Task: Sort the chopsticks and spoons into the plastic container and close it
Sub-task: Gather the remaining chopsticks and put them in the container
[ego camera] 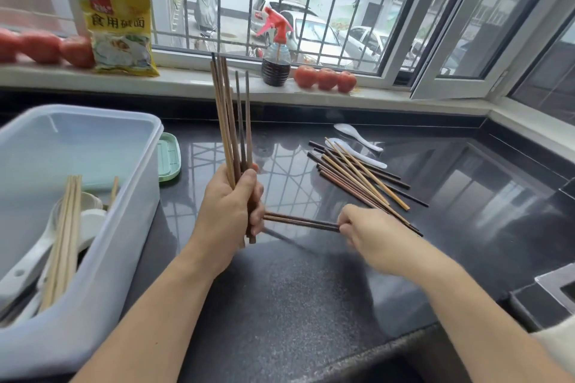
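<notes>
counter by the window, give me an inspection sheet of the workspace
surface: dark glossy counter.
job's things: container open, holding pale chopsticks and white spoons; loose chopsticks and two spoons on the counter; green lid behind the container.
clutter: nothing seen on the counter.
fingers: left hand grips an upright bundle; right hand pinches a dark pair.
cables: nothing seen.
surroundings: sill with tomatoes, spray bottle, yellow packet.

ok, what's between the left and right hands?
Head view: two dark chopsticks span the gap, the right hand pinching one end, the other end at the left hand, which grips an upright bundle.
</notes>
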{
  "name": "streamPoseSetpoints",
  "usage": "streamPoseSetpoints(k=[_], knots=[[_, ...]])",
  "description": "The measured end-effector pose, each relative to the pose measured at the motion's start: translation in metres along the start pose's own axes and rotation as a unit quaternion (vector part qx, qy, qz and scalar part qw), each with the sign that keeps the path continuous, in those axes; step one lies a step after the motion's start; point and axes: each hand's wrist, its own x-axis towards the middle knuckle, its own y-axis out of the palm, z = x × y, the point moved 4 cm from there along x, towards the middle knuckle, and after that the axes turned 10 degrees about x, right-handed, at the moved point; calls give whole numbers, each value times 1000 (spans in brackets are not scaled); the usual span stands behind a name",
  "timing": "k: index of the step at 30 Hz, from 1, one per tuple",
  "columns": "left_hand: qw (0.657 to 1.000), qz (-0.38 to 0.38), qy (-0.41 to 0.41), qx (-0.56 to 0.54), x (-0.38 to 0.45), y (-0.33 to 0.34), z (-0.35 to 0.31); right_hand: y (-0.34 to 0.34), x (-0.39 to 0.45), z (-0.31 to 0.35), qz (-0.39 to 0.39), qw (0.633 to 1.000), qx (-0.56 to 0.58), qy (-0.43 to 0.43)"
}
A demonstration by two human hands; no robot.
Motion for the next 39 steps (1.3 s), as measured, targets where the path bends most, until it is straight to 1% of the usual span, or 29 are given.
streamPoseSetpoints(k=[1,2,3,4,6,7,8,9,10,11,12,14,16,17,18,20,22,24,26,29,31,33,34,35,36,37,38,39], knots=[[1000,-3,2,15,1,-2,0,-13,1,3,-10,999,54,-4],[998,-8,16,54,1,-5,1,-25,0,8,-23,996,88,-20],[992,-17,43,117,1,-8,1,-36,-1,14,-36,993,108,-39],[978,-32,79,189,0,-9,-1,-44,-4,20,-44,989,128,-55],[936,-47,153,315,-3,-3,-5,-55,-11,32,-52,976,190,-87],[917,-38,181,354,-4,2,-5,-58,-13,39,-50,967,226,-103],[902,-13,202,381,-5,7,-3,-60,-13,46,-49,957,262,-116],[895,22,206,395,-6,11,0,-63,-12,53,-57,944,299,-125],[896,56,194,395,-8,15,5,-66,-10,58,-70,929,339,-130],[907,76,173,377,-10,17,7,-70,-6,62,-88,910,382,-133],[919,80,158,353,-10,17,8,-74,-4,65,-105,889,424,-136],[936,37,156,314,-12,15,1,-76,2,75,-114,843,501,-158],[948,-1,148,282,-13,15,-6,-69,4,90,-80,793,575,-185],[954,-3,146,261,-13,14,-7,-64,5,98,-61,777,595,-196],[958,0,151,244,-13,15,-9,-60,4,106,-54,780,588,-208],[955,14,170,241,-16,17,-12,-54,3,120,-52,810,539,-225],[945,25,183,268,-19,22,-15,-50,4,134,-52,829,512,-219],[942,15,177,285,-19,23,-15,-47,8,144,-74,838,503,-196],[951,-5,164,263,-18,23,-12,-43,10,153,-94,844,496,-182],[960,-27,141,239,-17,21,-12,-38,15,160,-104,849,488,-176],[955,-33,148,255,-15,20,-13,-37,16,160,-91,854,478,-182],[953,-36,165,253,-14,17,-11,-34,13,152,-72,843,491,-206],[952,-49,178,244,-14,14,-11,-32,12,141,-80,837,501,-205],[952,-71,188,232,-14,10,-12,-27,13,123,-99,838,502,-187],[952,-98,199,213,-15,5,-13,-20,16,99,-129,852,485,-150],[953,-122,204,188,-15,1,-15,-11,23,71,-171,880,433,-97],[954,-141,200,172,-14,-3,-13,-3,29,41,-209,915,343,-39],[955,-146,189,177,-11,-4,-10,4,36,14,-232,942,244,10]])
